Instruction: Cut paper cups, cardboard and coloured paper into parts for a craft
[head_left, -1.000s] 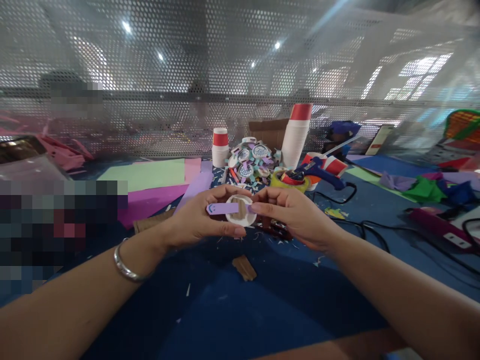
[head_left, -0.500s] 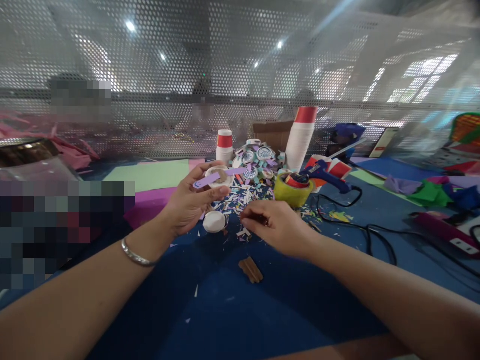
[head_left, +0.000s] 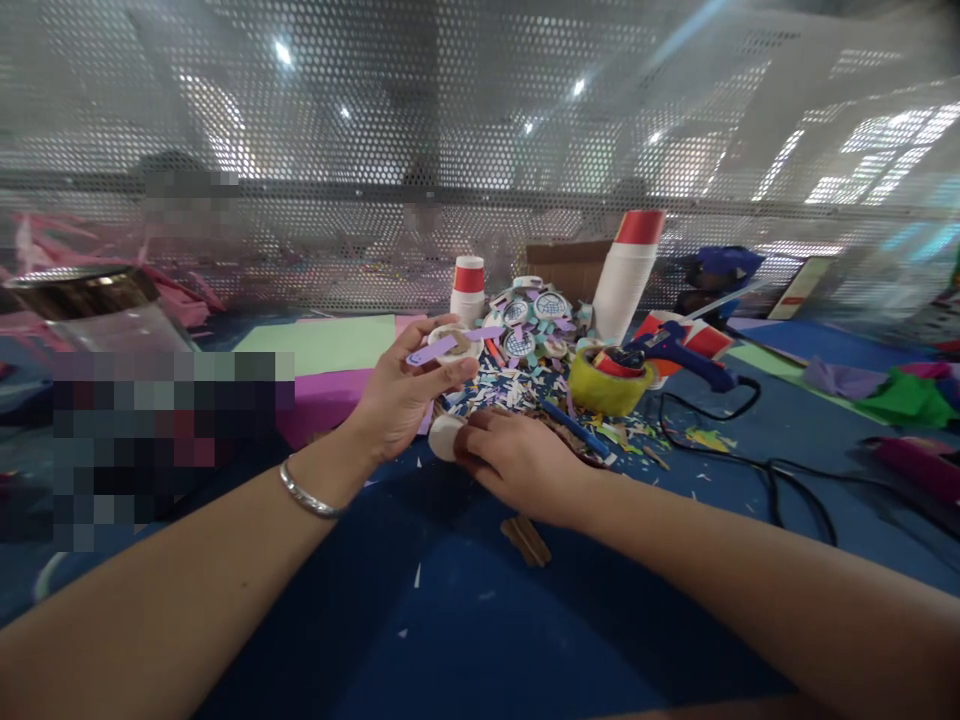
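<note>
My left hand (head_left: pixel 394 390) holds up a white round cup base (head_left: pixel 470 352) between thumb and fingers. Across it runs a purple paper strip (head_left: pixel 429 351) with a small drawn face at its left end, and a bit of brown cardboard sits in the middle. Lower down, my right hand (head_left: pixel 517 460) has its curled fingers on the edge of a second white cup base (head_left: pixel 445 437) at the table; its fingertips are partly hidden. Just in front of that hand lies a loose piece of corrugated cardboard (head_left: pixel 526 541).
Behind the hands are paper scraps (head_left: pixel 510 388), a pile of decorated discs (head_left: pixel 536 315) and stacked paper cups (head_left: pixel 628 280). To the right sit a yellow tape roll (head_left: pixel 611 390), a blue glue gun (head_left: pixel 686 352) and its black cable (head_left: pixel 772 466). A lidded jar (head_left: pixel 97 300) stands left.
My right hand let go of the purple-strip piece, then moved left to the second cup base. My left hand lifted its piece up and leftward. The view has turned slightly left.
</note>
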